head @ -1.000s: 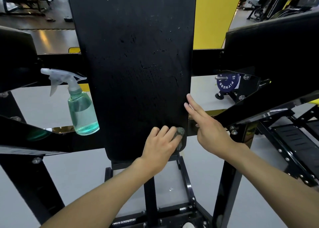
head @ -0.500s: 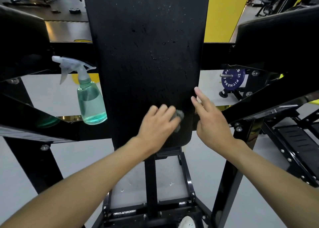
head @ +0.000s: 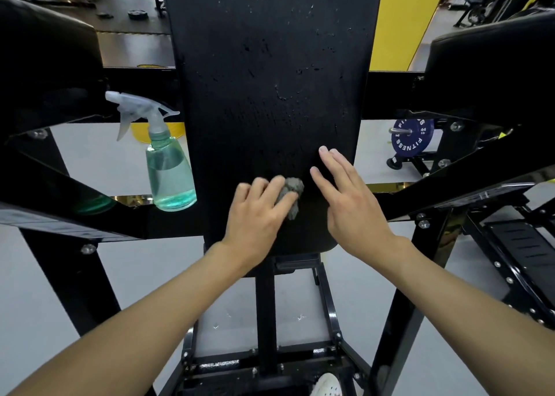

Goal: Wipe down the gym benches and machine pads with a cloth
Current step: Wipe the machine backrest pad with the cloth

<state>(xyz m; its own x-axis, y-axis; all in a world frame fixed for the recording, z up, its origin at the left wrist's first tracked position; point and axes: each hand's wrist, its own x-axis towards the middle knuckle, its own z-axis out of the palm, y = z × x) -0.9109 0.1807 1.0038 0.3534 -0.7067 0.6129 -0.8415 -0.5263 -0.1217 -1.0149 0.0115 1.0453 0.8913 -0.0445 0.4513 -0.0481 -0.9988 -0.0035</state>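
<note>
- Two hands sit at the near end of the black pad (head: 270,80); the left hand (head: 255,215) has its fingers curled over a balled grey cloth (head: 291,190), pinning it down.
- The right hand (head: 351,203) lies just right of the cloth, fingers straight, flat on the pad.
- The pad runs long, near to far; its speckled stretch lies beyond the cloth, so the left hand likely pushes away.

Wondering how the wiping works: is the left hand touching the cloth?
Touching. Head view: fingers of the left hand lie over the cloth, pressing it onto the pad.
</note>
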